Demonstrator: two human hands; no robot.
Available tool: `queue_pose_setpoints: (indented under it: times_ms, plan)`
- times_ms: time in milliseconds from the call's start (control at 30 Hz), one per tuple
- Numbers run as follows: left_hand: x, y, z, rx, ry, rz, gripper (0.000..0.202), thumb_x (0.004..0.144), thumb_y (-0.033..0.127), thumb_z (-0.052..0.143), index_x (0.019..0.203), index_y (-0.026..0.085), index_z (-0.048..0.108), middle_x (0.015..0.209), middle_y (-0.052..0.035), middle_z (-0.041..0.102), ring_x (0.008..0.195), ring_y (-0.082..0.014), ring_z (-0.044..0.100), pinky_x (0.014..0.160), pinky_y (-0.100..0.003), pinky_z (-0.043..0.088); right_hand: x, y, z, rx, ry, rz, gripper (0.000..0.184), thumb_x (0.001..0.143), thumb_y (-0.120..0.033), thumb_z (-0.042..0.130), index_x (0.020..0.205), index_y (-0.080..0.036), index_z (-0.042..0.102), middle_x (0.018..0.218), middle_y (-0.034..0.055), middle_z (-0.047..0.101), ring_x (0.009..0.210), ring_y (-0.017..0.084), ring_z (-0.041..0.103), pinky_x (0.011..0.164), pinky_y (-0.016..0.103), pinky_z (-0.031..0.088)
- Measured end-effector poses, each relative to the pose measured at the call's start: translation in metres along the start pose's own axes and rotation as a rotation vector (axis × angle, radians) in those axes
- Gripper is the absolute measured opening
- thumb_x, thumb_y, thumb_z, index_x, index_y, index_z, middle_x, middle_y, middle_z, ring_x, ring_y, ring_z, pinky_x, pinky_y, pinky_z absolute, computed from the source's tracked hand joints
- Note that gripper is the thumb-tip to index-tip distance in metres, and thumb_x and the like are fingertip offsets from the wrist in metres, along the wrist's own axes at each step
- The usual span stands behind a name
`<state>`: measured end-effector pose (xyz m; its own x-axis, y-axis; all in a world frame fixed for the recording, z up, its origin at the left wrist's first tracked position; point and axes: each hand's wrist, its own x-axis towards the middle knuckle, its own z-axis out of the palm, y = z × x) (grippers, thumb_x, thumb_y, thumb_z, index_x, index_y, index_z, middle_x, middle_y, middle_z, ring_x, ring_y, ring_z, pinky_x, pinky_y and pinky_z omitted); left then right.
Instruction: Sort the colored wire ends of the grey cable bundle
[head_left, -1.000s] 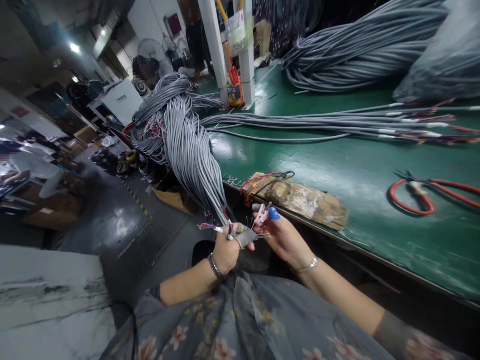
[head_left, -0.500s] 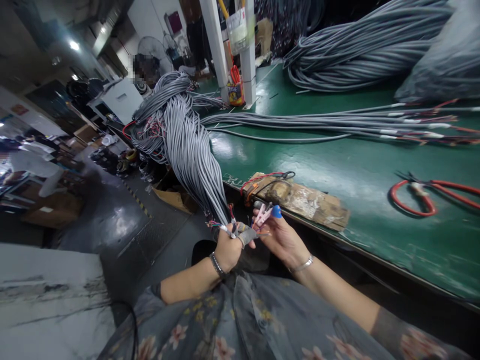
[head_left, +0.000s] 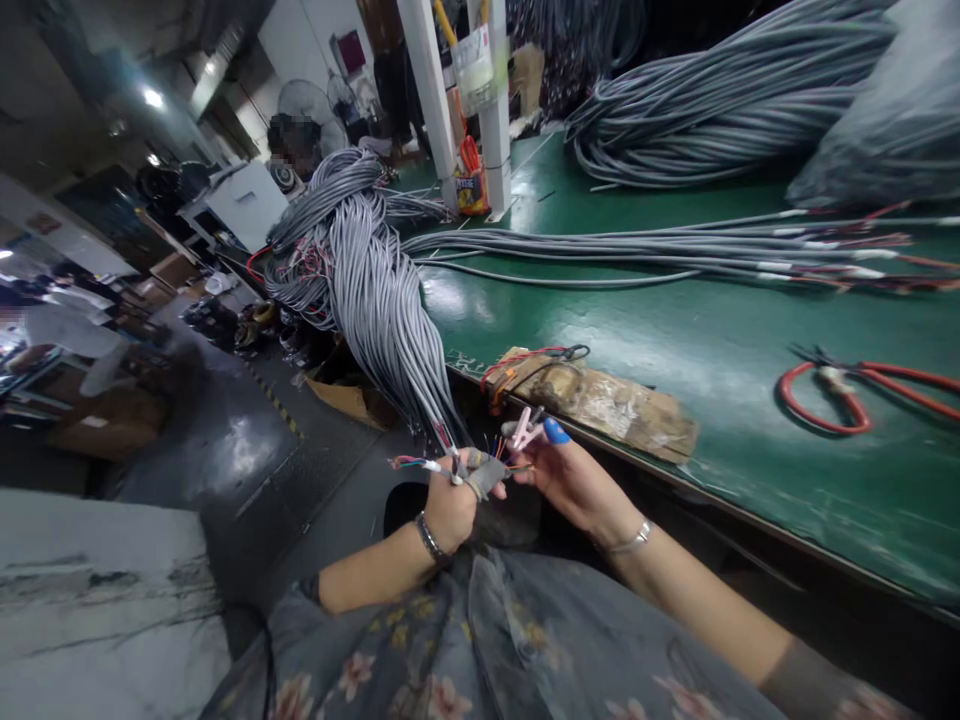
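My left hand (head_left: 452, 505), with grey wrapping on its fingers, is closed around the ends of several grey cables. A stripped end with coloured wires (head_left: 407, 463) sticks out to the left of it. Thin coloured wires (head_left: 501, 448) fan out between my two hands. My right hand (head_left: 574, 485) pinches a pink clip (head_left: 525, 430) close beside those wires. A blue cover (head_left: 556, 431) sits on one of its fingertips. From my left hand the cables run up into a thick grey cable bundle (head_left: 390, 290) draped over the bench edge.
On the green bench (head_left: 720, 350) lie a worn wooden block (head_left: 622, 405), red-handled pliers (head_left: 832, 392) and a row of grey cables (head_left: 600, 243). A large cable coil (head_left: 720, 110) and a white post (head_left: 495, 130) stand farther back. A cardboard box (head_left: 349, 398) is below, left.
My right hand has shifted slightly right and turned, still with the pink clip. The stripped cable end at my left hand now points farther left, and the wires between my hands are more spread.
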<state>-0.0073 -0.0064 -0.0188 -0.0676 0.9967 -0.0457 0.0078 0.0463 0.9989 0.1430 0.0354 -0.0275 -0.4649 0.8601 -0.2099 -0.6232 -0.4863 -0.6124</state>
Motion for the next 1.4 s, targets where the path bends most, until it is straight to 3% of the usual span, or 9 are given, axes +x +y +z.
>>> queue_pose_setpoints:
  times_ms: [100, 233, 533, 767, 1000, 1400]
  plan:
    - [0.000, 0.002, -0.001, 0.071, -0.038, 0.011, 0.037, 0.076, 0.046, 0.067, 0.057, 0.015, 0.063, 0.054, -0.0023, 0.061, 0.054, -0.0125, 0.053, 0.058, -0.025, 0.042, -0.010, 0.001, -0.001, -0.128, -0.047, 0.058, 0.039, 0.058, -0.052, 0.082, 0.075, -0.019, 0.071, 0.067, 0.0002, 0.065, 0.058, 0.011, 0.054, 0.053, 0.022, 0.046]
    - [-0.002, 0.009, -0.002, 0.231, -0.083, 0.004, 0.040, 0.076, 0.050, 0.065, 0.056, 0.015, 0.063, 0.054, -0.0031, 0.061, 0.056, -0.0135, 0.054, 0.059, -0.025, 0.041, -0.019, 0.002, 0.003, -0.292, -0.026, 0.016, 0.035, 0.058, -0.045, 0.084, 0.074, -0.019, 0.068, 0.063, -0.0001, 0.066, 0.060, 0.013, 0.057, 0.054, 0.023, 0.043]
    - [0.004, 0.028, -0.007, 0.395, -0.331, -0.059, 0.032, 0.071, 0.040, 0.068, 0.053, 0.015, 0.060, 0.050, -0.0011, 0.059, 0.048, -0.0108, 0.050, 0.048, -0.022, 0.036, -0.016, 0.004, 0.003, -0.530, 0.037, -0.080, 0.041, 0.053, -0.055, 0.082, 0.067, -0.020, 0.066, 0.065, 0.0009, 0.068, 0.063, 0.016, 0.058, 0.066, 0.031, 0.048]
    - [0.001, 0.021, -0.004, 0.223, -0.191, -0.052, 0.040, 0.069, 0.050, 0.070, 0.052, 0.015, 0.060, 0.051, -0.0022, 0.059, 0.052, -0.0126, 0.052, 0.056, -0.025, 0.041, -0.019, 0.006, 0.006, -0.539, 0.110, -0.104, 0.038, 0.055, -0.053, 0.081, 0.064, -0.020, 0.064, 0.062, 0.0002, 0.066, 0.061, 0.015, 0.056, 0.065, 0.030, 0.046]
    - [0.001, 0.014, -0.003, 0.071, -0.125, -0.049, 0.038, 0.071, 0.049, 0.071, 0.054, 0.015, 0.062, 0.052, -0.0028, 0.061, 0.056, -0.0138, 0.056, 0.062, -0.027, 0.044, -0.019, 0.007, 0.010, -0.436, 0.135, -0.092, 0.038, 0.052, -0.051, 0.084, 0.065, -0.019, 0.067, 0.061, -0.0008, 0.063, 0.058, 0.012, 0.049, 0.059, 0.027, 0.041]
    - [0.001, 0.016, -0.002, 0.119, -0.156, -0.075, 0.040, 0.070, 0.049, 0.070, 0.052, 0.015, 0.060, 0.051, -0.0027, 0.060, 0.054, -0.0135, 0.054, 0.059, -0.026, 0.043, -0.017, 0.006, 0.006, -0.342, 0.109, -0.033, 0.038, 0.051, -0.049, 0.085, 0.069, -0.018, 0.070, 0.067, 0.0002, 0.064, 0.061, 0.012, 0.051, 0.058, 0.026, 0.039]
